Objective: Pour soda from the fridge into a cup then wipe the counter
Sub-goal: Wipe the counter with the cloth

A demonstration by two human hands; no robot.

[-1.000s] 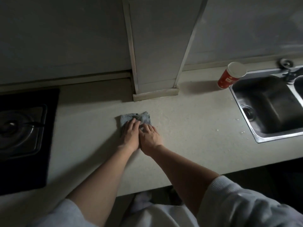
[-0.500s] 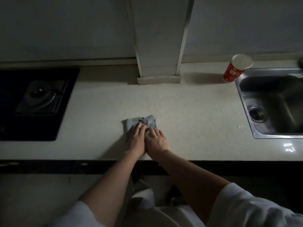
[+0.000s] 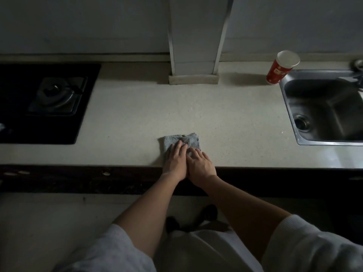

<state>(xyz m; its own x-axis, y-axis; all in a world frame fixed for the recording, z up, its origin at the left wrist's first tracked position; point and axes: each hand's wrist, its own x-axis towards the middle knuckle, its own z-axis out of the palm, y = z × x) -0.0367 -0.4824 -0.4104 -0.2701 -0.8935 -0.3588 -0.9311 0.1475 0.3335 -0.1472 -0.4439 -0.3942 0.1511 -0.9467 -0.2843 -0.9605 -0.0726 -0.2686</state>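
The cloth [image 3: 181, 141], grey and folded, lies near the counter's [image 3: 127, 122] front edge. Left hand [image 3: 175, 160] and right hand [image 3: 200, 165] press flat on it, fingers extended, gripping nothing. The red cup [image 3: 280, 70] stands upright by the sink's [image 3: 294, 134] back-left corner.

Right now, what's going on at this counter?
A person is wiping the counter. Both hands, left hand and right hand, lie flat side by side on a folded grey cloth near the counter's front edge. A red paper cup stands upright at the back, beside the sink; whether it holds soda can't be seen. A gas hob sits to the left.
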